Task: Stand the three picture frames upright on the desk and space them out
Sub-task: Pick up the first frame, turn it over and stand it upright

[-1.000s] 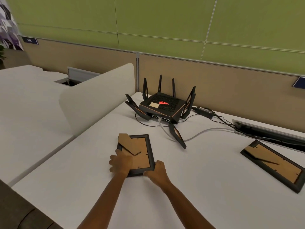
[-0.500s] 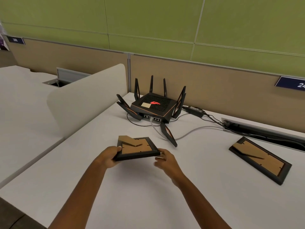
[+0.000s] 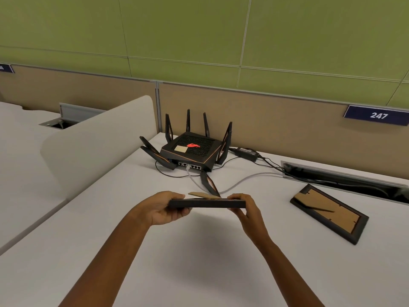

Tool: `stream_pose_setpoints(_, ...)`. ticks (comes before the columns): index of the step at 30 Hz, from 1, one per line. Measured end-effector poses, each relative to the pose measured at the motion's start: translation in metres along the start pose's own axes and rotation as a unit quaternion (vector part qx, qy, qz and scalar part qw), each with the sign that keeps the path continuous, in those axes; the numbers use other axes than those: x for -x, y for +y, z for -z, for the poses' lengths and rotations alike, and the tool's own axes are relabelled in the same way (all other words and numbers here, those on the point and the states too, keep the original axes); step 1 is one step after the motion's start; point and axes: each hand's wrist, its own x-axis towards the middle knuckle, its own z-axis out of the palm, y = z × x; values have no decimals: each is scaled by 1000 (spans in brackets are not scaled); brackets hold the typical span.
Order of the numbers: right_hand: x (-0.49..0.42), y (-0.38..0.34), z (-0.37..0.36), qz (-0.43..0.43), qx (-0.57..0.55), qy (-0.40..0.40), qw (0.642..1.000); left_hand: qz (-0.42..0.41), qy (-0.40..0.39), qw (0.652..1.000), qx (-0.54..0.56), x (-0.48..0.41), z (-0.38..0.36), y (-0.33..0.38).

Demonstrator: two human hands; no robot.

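Note:
A small black picture frame (image 3: 207,203) hangs in the air above the white desk (image 3: 132,251), held level so I see it edge-on, its brown cardboard stand sticking up behind. My left hand (image 3: 163,209) grips its left end and my right hand (image 3: 245,209) grips its right end. A second, larger black frame (image 3: 328,212) lies face down at the right, brown backing up, its stand folded flat. I see no third frame.
A black router (image 3: 191,151) with several antennas sits at the back of the desk, one antenna (image 3: 209,183) reaching toward the held frame. Cables and a power brick (image 3: 246,151) run to a cable slot (image 3: 345,178). A white curved divider (image 3: 97,140) stands at the left.
Both hands have lifted the small frame off the desk and tipped it from lying flat to level and edge-on. The camera has turned right.

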Motion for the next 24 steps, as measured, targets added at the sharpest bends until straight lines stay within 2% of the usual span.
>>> stream_pose_setpoints(5,8,1,34,10,-68,68,995,-12,-74,997,24,1,-40,1)
stream_pose_setpoints(7,11,0,47,18,-83,91,992,-18,-97,995,-14,-7,-52,-2)
stream_pose_setpoints(10,14,5,66,9,-97,97,990,-11,-73,990,-117,-22,-66,-11)
stream_pose_setpoints(14,18,14,84,-15,-157,86,984,1,-47,983,-176,-39,-84,-31)
stream_pose_setpoints(21,24,25,101,-93,-263,76,957,-47,9,985,-167,-73,-102,-64)
stream_pose_setpoints(24,27,31,106,-122,-276,72,951,-78,-6,991,-105,-78,-111,-73)
